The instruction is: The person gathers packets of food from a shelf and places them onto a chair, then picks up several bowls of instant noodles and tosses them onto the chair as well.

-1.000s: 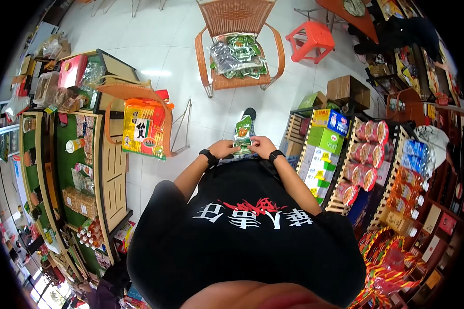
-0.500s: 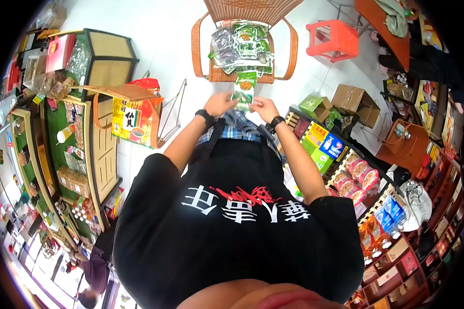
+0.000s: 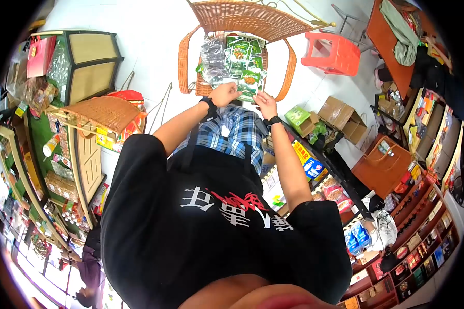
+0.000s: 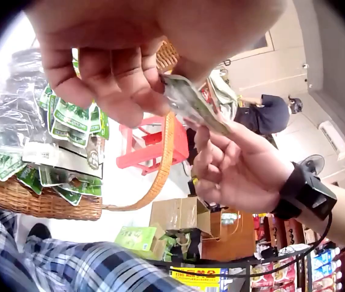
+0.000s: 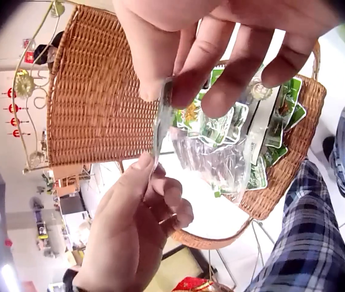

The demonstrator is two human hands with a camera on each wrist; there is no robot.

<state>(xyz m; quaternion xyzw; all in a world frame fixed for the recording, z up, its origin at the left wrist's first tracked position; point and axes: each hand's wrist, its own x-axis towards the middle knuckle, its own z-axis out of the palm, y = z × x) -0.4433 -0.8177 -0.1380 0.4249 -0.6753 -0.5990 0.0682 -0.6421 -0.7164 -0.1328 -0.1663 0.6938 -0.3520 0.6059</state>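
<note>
A small green packet (image 3: 248,88) is held between both hands above the front of a wicker chair seat. My left hand (image 3: 225,95) pinches one side of it, and my right hand (image 3: 265,104) pinches the other. Seen edge-on in the right wrist view, the packet (image 5: 162,121) spans the fingertips of both hands. In the left wrist view the packet (image 4: 191,102) looks thin and partly clear. Behind it on the seat lie several green packets (image 4: 69,121) and a clear plastic bag of dark contents (image 3: 213,57).
The wicker chair's armrests (image 3: 184,62) rise on both sides of the seat. A red stool (image 3: 332,53) stands to the right, and cardboard boxes (image 3: 340,116) sit near the right shelf. Another wicker chair (image 3: 100,114) with a red and yellow bag is at left.
Both hands and the packet have come closer to the wicker chair and now overlap its front edge in the head view. The view has shifted, showing more of the plaid trousers.
</note>
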